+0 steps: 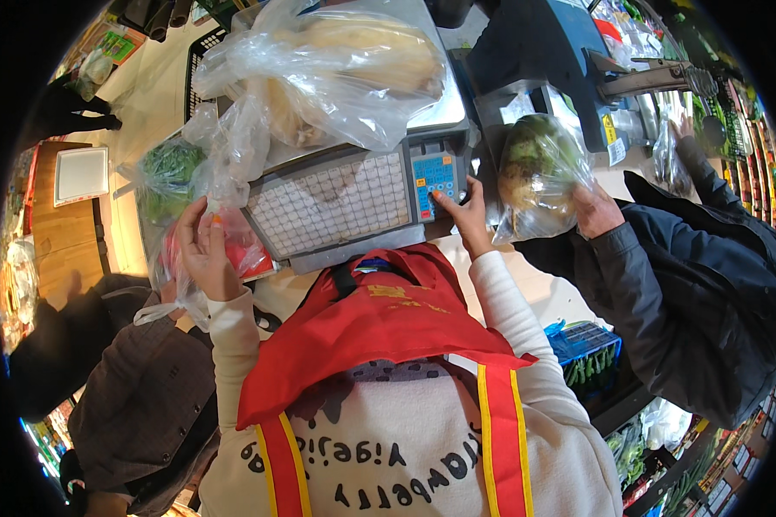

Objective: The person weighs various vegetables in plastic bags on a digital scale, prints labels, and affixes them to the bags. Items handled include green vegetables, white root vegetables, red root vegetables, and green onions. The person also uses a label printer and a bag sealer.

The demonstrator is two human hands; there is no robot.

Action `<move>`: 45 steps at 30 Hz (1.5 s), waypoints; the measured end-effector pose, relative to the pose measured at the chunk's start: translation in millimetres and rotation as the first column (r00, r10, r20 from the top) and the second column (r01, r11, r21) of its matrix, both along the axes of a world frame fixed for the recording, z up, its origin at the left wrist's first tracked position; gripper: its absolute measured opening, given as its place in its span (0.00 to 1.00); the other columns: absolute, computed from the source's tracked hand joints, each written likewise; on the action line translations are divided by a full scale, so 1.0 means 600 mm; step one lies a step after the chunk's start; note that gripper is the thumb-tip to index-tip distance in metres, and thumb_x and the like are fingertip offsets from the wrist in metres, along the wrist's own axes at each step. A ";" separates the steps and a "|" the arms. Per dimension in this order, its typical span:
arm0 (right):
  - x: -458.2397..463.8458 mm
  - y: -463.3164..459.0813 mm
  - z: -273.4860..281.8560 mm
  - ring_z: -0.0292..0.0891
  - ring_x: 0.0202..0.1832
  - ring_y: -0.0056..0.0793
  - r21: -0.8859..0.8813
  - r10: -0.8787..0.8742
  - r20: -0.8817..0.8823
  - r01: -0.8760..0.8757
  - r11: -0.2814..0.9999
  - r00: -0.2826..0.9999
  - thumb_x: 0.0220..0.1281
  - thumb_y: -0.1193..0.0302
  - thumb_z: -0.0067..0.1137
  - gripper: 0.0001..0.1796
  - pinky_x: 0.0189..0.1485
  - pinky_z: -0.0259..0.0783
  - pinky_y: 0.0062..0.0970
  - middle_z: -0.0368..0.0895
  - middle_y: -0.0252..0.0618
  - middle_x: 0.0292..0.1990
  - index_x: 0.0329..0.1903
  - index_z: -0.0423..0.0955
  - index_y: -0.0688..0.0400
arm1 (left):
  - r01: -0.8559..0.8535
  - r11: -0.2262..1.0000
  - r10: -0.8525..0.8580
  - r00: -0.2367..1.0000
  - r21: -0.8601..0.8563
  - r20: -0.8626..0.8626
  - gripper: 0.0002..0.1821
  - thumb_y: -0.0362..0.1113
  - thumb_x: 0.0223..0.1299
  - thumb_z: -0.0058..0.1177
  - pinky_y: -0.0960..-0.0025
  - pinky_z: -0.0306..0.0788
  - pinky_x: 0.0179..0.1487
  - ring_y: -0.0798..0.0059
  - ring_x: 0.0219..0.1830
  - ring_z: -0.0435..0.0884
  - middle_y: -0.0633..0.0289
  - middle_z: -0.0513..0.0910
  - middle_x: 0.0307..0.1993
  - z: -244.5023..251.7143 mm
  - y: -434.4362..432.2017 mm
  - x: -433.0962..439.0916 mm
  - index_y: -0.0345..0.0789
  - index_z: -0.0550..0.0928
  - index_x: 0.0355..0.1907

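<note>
In front of me stands a retail weighing scale with a wide key panel (336, 203) and a blue number keypad (434, 178). My right hand (469, 216) has its thumb on the keypad, while its fingers rest by the housing's right edge. A large clear plastic bag of pale, long produce (362, 58) lies across the metal weighing plate (449, 106). Half curled, fingers apart, my left hand (210, 255) is beside the bag's gathered end. Below and behind it are a bag of leafy greens (171, 168) and a red-tinted plastic bag (246, 249); any contact is unclear.
At right, another person's hand (598, 210) grips a bagged green-and-brown vegetable (537, 171) close to the scale. A person in a brown jacket (149, 394) stands at left. A wooden counter (68, 239) bears a white tray (81, 174). A blue crate (588, 346) sits lower right.
</note>
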State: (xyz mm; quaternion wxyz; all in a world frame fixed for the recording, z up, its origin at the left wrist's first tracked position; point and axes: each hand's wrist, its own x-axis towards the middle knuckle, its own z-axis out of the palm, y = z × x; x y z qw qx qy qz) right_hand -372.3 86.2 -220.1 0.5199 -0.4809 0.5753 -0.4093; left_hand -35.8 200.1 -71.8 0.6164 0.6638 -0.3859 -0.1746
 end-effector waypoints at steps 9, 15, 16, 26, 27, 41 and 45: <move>0.011 -0.009 0.003 0.71 0.46 0.35 -0.045 0.016 -0.132 -0.022 0.999 0.991 0.35 0.62 0.74 0.46 0.49 0.68 0.28 0.72 0.53 0.44 0.53 0.56 0.72 | -0.020 0.999 0.020 1.000 0.035 0.001 0.18 0.24 0.54 0.43 0.68 0.59 0.59 0.72 0.55 0.67 0.58 0.70 0.51 0.008 -0.004 -0.003 0.29 0.70 0.50; 0.034 -0.027 0.008 0.73 0.44 0.46 -0.157 -0.048 -0.302 0.000 0.988 0.952 0.33 0.57 0.73 0.42 0.46 0.68 0.34 0.74 0.56 0.42 0.49 0.64 0.68 | 0.005 0.999 -0.007 0.997 -0.036 -0.075 0.18 0.22 0.54 0.43 0.69 0.60 0.60 0.71 0.55 0.67 0.59 0.69 0.50 -0.006 0.004 0.007 0.28 0.70 0.49; 0.036 -0.026 0.012 0.73 0.44 0.46 -0.150 -0.053 -0.289 0.009 0.989 0.956 0.33 0.57 0.73 0.40 0.47 0.68 0.35 0.75 0.54 0.42 0.48 0.65 0.66 | -0.013 1.000 0.012 0.997 0.011 0.077 0.18 0.21 0.53 0.42 0.69 0.61 0.59 0.71 0.54 0.68 0.59 0.68 0.49 -0.009 0.004 0.013 0.28 0.69 0.50; 0.053 -0.012 0.085 0.69 0.36 0.25 -0.287 -0.166 -0.015 0.155 0.945 0.986 0.54 0.72 0.59 0.15 0.39 0.66 0.21 0.73 0.39 0.39 0.44 0.70 0.62 | 0.004 0.997 -0.015 0.991 -0.079 -0.134 0.20 0.33 0.61 0.44 0.71 0.61 0.57 0.72 0.53 0.67 0.58 0.68 0.49 -0.001 -0.018 0.009 0.29 0.64 0.55; 0.056 -0.013 0.087 0.70 0.31 0.20 -0.027 -0.110 0.273 0.122 0.992 0.956 0.57 0.72 0.57 0.11 0.34 0.67 0.18 0.75 0.36 0.35 0.42 0.71 0.62 | 0.009 0.996 -0.027 0.980 -0.091 -0.197 0.20 0.34 0.62 0.43 0.71 0.61 0.57 0.72 0.53 0.67 0.58 0.68 0.49 0.006 -0.020 0.004 0.30 0.64 0.55; 0.099 -0.057 0.087 0.64 0.18 0.15 0.391 -0.322 0.557 0.099 0.915 0.766 0.58 0.73 0.53 0.04 0.19 0.61 0.17 0.72 0.30 0.21 0.28 0.71 0.57 | 0.213 0.955 -0.252 0.950 -0.206 -0.187 0.30 0.36 0.58 0.50 0.75 0.62 0.54 0.74 0.52 0.67 0.57 0.66 0.52 0.048 -0.049 -0.038 0.31 0.57 0.61; 0.103 -0.063 0.090 0.61 0.15 0.14 0.310 -0.293 0.507 0.146 0.939 0.811 0.57 0.72 0.55 0.08 0.17 0.60 0.16 0.68 0.27 0.16 0.24 0.68 0.55 | 0.244 0.949 -0.295 0.910 -0.199 -0.292 0.34 0.31 0.52 0.55 0.74 0.63 0.54 0.73 0.51 0.67 0.59 0.65 0.51 0.044 -0.064 -0.048 0.32 0.57 0.61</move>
